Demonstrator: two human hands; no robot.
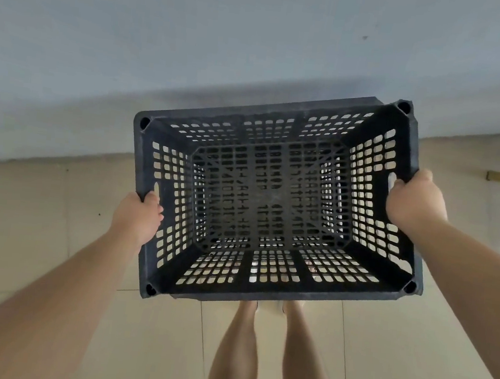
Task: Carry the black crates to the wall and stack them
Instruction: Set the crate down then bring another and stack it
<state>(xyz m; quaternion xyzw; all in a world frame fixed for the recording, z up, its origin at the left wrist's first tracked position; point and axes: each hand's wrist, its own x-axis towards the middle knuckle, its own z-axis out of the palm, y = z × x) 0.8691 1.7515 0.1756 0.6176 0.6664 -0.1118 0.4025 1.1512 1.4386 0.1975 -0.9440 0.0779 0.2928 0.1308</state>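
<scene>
Black perforated plastic crate held above beige tiled floor, near pale grey wall. Left hand and right hand grip its short-side rims (fingers curled over).

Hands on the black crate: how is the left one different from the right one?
The left hand grips the left end of the black crate; the right hand grips its right end. The left hand sits lower, nearer the person; the right hand sits higher, nearer the wall. Both curl over the rim.
</scene>
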